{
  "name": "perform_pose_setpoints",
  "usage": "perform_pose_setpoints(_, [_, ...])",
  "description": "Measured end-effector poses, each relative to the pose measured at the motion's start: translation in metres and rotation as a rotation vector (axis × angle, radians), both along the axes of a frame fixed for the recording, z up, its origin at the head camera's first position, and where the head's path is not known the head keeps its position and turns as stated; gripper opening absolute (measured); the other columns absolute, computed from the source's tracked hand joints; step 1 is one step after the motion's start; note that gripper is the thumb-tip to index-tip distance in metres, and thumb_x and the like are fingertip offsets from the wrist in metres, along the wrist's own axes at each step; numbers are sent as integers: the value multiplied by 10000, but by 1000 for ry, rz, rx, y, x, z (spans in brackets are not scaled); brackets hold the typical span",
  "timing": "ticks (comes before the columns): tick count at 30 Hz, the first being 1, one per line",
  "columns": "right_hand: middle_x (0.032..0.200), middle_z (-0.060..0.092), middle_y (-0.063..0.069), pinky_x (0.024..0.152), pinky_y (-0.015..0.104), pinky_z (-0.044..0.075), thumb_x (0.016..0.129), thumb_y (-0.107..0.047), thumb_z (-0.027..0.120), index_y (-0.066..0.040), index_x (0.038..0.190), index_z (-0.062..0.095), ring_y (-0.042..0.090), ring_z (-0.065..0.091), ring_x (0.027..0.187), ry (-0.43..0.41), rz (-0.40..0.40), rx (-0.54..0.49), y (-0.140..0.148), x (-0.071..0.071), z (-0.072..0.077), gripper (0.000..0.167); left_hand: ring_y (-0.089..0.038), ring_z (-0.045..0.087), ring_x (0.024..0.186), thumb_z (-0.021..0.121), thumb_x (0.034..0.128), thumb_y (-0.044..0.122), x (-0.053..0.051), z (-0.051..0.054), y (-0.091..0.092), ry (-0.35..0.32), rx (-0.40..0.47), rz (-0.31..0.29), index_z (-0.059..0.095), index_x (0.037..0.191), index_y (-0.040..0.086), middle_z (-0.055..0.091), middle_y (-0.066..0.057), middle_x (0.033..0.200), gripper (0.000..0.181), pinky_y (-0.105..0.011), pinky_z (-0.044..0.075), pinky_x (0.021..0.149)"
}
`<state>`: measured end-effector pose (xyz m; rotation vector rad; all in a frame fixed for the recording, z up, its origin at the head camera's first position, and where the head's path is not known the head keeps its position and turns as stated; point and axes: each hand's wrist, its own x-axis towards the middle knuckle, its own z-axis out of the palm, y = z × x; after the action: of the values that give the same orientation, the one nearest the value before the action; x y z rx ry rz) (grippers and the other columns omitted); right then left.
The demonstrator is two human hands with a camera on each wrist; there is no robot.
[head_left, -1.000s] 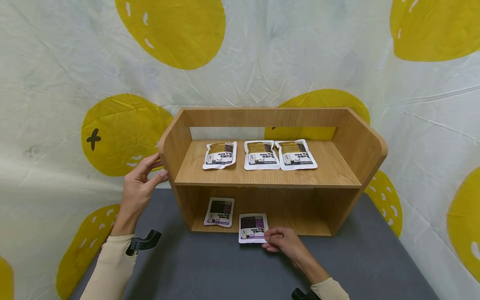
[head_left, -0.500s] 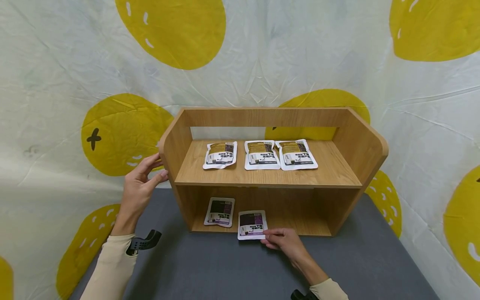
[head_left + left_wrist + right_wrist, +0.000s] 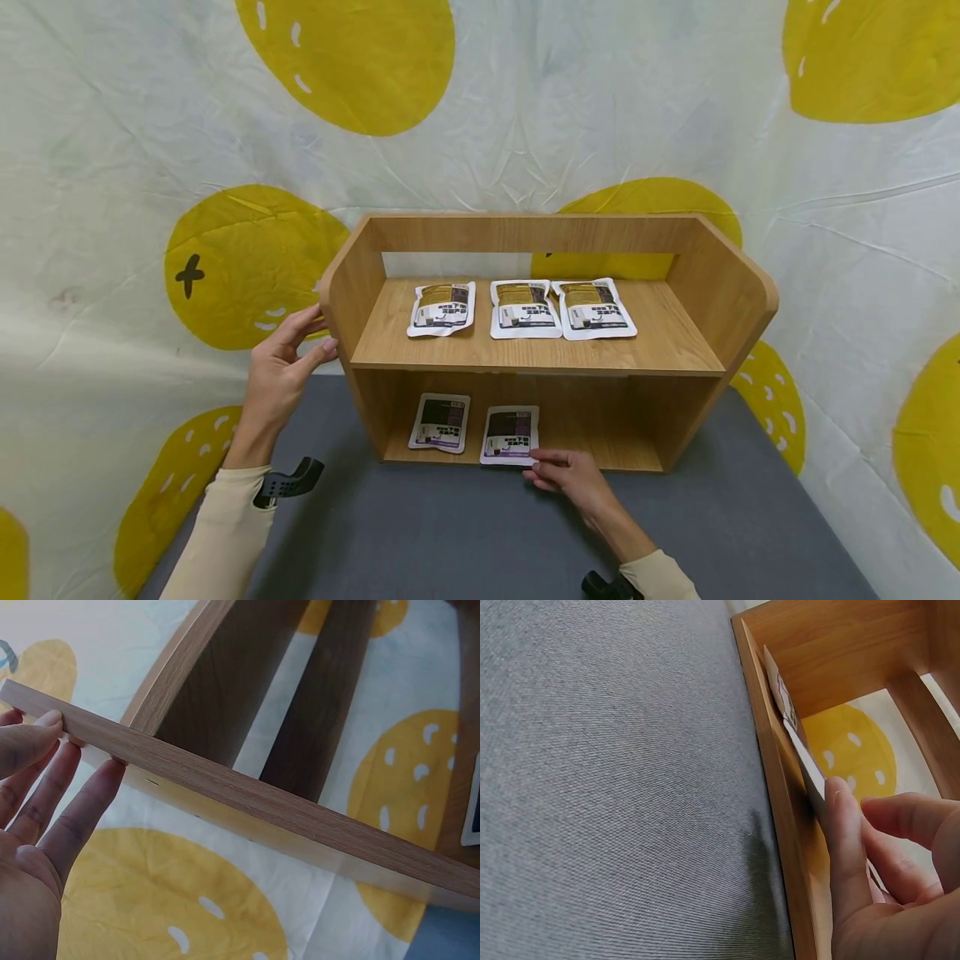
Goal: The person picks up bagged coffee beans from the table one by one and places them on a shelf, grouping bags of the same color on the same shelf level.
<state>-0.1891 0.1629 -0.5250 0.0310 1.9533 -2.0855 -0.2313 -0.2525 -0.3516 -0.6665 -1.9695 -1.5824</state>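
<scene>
My right hand (image 3: pixel 572 483) pinches the lower right corner of a white-edged pouch (image 3: pixel 510 435) with a black and purple label. This pouch is at the front of the wooden shelf's lower level; in the right wrist view the pouch (image 3: pixel 805 760) appears edge-on between thumb and fingers. Left of it lies a similar pouch (image 3: pixel 440 423), a narrow gap apart in the head view. My left hand (image 3: pixel 281 371) touches the outer left side of the wooden shelf (image 3: pixel 525 358). The left wrist view has the thumb and fingertips of this hand (image 3: pixel 45 802) against the side panel (image 3: pixel 225 784).
On the upper level lie three gold-labelled pouches: one pouch (image 3: pixel 442 309) to the left, a middle pouch (image 3: pixel 525 309) and a right pouch (image 3: pixel 595 309) side by side. The shelf stands on a grey cloth-covered table (image 3: pixel 420 533). Behind hangs a white curtain (image 3: pixel 600 100) with yellow shapes.
My right hand's pouch has moved away from me, from before the shelf's front edge onto the lower level's front. My left hand stays at the side panel.
</scene>
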Motion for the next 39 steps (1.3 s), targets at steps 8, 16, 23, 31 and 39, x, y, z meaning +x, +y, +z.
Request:
perform_pose_setpoints(8, [1146,694,249,822,257,621,984,23,593,178,1371,512,216,743,961,7,31,25,2,-5,2,424,-180,627,1192,649,890,-177,0,0,1,9,17,-23,561,1441,22,603,-111,1364,592,-261,610,814])
perform_pose_setpoints(16, [1070,722,191,805,281,630,981,19,596,157,1361,539,229,738,948,7,17,59,1,-12,2,408,-177,629,1188,649,889,-180,0,0,1,14,2,-11,563,1441,29,602,-104,1366,597,-260,610,811])
perform_pose_setpoints(23, [1081,702,208,808,291,631,984,20,593,172,1367,520,219,730,944,36,20,79,1,-13,5,418,-168,633,1183,648,890,-178,0,-1,1,11,-1,-4,564,1441,31,606,-91,1366,596,-259,609,811])
perform_pose_setpoints(31, [1164,676,258,777,319,637,985,-8,602,148,1342,559,237,716,950,37,-24,188,2,-8,10,392,-163,632,1185,644,891,-182,0,-1,2,12,5,-16,560,1442,24,605,-97,1364,594,-257,610,812])
perform_pose_setpoints(39, [1075,726,220,754,366,639,983,-45,607,129,1317,596,276,717,938,120,-13,319,3,-2,26,376,-170,624,1199,642,898,-174,1,-4,1,4,15,-21,558,1442,18,595,-107,1387,583,-257,607,828])
